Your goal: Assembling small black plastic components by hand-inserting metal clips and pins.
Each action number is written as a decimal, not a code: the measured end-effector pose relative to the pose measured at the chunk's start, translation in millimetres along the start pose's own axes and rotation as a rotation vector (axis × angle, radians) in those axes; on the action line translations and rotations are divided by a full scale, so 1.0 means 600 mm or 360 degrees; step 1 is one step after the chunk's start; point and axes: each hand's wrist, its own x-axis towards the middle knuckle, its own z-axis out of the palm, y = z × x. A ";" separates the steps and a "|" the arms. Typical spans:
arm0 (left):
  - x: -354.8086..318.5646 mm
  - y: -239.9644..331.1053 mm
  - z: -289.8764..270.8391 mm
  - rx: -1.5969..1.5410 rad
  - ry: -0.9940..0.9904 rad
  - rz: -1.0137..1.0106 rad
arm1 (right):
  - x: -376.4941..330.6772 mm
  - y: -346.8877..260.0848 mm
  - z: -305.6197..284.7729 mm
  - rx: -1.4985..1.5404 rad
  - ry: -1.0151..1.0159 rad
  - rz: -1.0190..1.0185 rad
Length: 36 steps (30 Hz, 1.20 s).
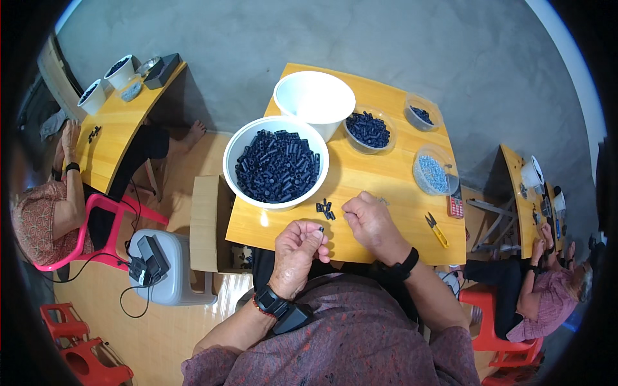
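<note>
My left hand (297, 248) is raised over the table's near edge, its fingertips pinched on a small black tube piece. My right hand (368, 220) rests on the wooden table (386, 180) with its fingers curled; whether it holds anything I cannot tell. A few loose black tubes (324, 208) lie between my hands and a big white bowl (257, 199) filled with several black tubes (277, 165).
An empty white bowl (314, 98), a clear dish of black pieces (367, 130), two more clear dishes (434, 172) (421, 114), yellow snips (436, 229) and a small red device (456, 207) are on the table. Two other people sit at side tables (112, 122) (518, 186). A grey stool (164, 270) stands left.
</note>
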 end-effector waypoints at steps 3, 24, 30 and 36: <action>0.000 0.000 -0.001 0.0002 -0.0014 -0.0001 | -0.001 0.001 0.004 -0.0087 -0.0028 0.0018; 0.002 -0.002 -0.008 0.0087 -0.0131 0.0002 | -0.004 -0.044 -0.017 0.1012 -0.0348 0.0314; 0.003 0.000 -0.007 0.0110 -0.0144 -0.0018 | -0.001 -0.049 -0.020 0.0819 -0.0257 0.0184; 0.002 0.005 -0.008 0.0109 -0.0177 -0.0066 | 0.008 -0.063 -0.023 0.0565 -0.0105 -0.0141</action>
